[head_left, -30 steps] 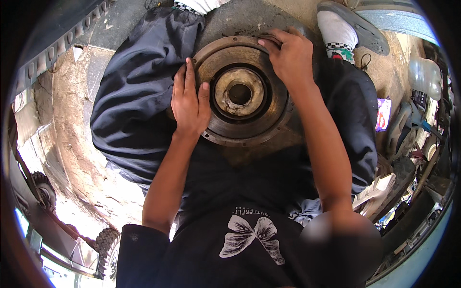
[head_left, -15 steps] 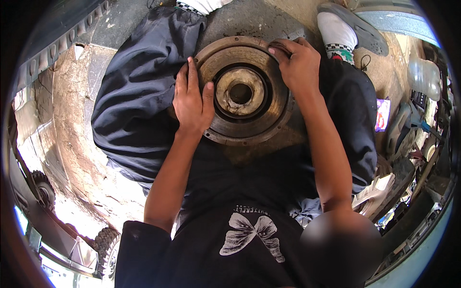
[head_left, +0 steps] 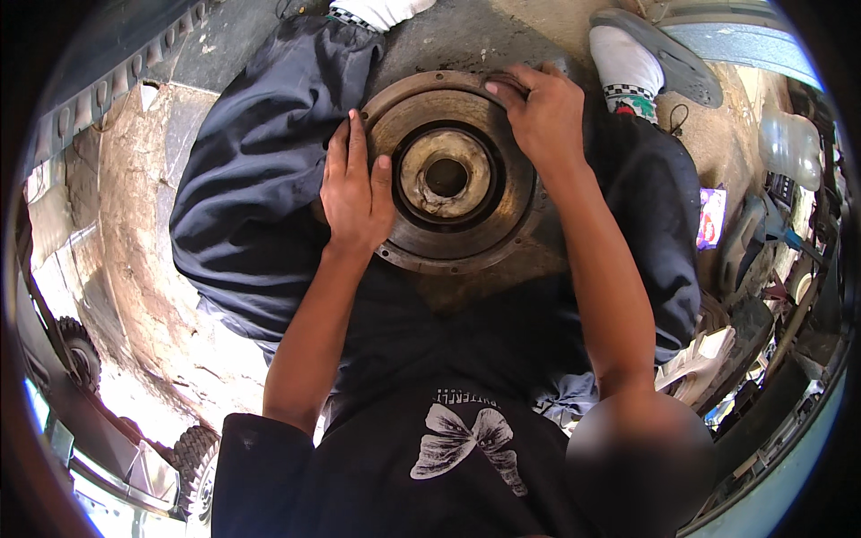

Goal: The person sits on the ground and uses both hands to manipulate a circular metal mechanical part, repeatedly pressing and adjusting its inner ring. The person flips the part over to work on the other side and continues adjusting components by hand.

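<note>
Between my legs lies a worn, rust-brown metal disc (head_left: 448,240) with small bolt holes along its rim. A pale round hub (head_left: 421,170) with a dark central hole sits in its middle. My left hand (head_left: 355,193) rests with fingers stretched along the disc's left edge, thumb over its face. At the upper right of the rim, my right hand (head_left: 545,115) has its fingers curled and pressed around a thin, dark brown piece against the metal. The fingers partly cover that piece, so its kind cannot be made out.
Dark-trousered legs (head_left: 260,179) flank the disc. A grey shoe (head_left: 686,76) is at the upper right. A clear plastic container (head_left: 789,148) and a purple packet (head_left: 711,218) lie on the right, near jumbled parts. Knobbly toy-like wheels (head_left: 81,354) stand at lower left.
My right hand has slid a little left along the disc's upper rim with the dark piece. My left hand stays at the left edge.
</note>
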Motion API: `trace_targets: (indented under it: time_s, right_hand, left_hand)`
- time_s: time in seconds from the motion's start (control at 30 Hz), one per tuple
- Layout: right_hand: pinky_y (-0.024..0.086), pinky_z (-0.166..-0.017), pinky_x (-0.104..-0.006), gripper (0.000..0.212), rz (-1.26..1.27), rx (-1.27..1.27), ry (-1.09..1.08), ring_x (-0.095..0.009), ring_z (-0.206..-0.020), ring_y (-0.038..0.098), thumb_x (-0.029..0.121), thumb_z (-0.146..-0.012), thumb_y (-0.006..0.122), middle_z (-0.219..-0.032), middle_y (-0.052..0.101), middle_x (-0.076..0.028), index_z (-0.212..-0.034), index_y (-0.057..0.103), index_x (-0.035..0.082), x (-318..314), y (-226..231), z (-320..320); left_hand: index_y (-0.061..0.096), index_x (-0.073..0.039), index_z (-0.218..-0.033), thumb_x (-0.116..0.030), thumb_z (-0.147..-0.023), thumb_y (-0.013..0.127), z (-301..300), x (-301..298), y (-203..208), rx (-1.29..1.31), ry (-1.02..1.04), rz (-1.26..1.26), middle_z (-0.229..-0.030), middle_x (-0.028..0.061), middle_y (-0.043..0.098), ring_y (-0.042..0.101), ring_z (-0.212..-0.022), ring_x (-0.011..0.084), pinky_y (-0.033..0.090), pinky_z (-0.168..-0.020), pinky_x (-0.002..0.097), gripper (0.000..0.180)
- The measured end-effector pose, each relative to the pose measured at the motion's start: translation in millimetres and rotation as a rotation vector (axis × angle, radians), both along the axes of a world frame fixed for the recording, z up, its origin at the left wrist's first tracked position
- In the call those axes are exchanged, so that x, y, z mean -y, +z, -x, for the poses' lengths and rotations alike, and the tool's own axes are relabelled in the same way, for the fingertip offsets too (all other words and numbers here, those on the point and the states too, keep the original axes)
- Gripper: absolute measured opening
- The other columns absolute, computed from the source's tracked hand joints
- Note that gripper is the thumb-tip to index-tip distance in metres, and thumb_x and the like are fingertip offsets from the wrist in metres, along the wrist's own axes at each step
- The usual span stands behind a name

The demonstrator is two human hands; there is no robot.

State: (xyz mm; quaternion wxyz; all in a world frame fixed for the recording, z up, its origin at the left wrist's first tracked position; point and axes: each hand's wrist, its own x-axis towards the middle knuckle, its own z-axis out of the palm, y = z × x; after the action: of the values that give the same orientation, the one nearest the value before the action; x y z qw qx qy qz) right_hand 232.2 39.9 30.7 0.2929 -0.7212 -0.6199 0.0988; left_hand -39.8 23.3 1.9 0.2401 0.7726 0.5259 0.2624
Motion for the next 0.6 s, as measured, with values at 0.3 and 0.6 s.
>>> trace_targets:
  time_s: [0.3,0.6]
  right_hand:
    - [0.057,-0.076,-0.043,0.02,0.01,-0.031,-0.001,-0.034,-0.081,0.072,0.018,-0.085,0.086,-0.088,0.073,-0.018,-0.104,0.084,0.009,-2.6,3.9,2.3]
    - [0.058,-0.077,-0.0419,0.019,0.048,-0.001,-0.022,-0.033,-0.08,0.072,0.019,-0.087,0.085,-0.086,0.074,-0.015,-0.103,0.084,0.009,-0.7,5.0,0.2]
  left_hand:
    - [0.038,0.009,-0.16,-0.035,-0.106,0.056,-7.2,1.1,0.9,-0.061,-0.018,-0.051,-0.146,0.0356,0.05,0.056,-0.127,0.0527,0.05,-0.105,0.0546,0.072]
    - [0.037,0.009,-0.161,-0.031,-0.103,0.059,-7.4,1.5,2.4,-0.055,-0.018,-0.033,-0.147,0.0345,0.049,0.057,-0.128,0.0519,0.049,-0.106,0.0537,0.073]
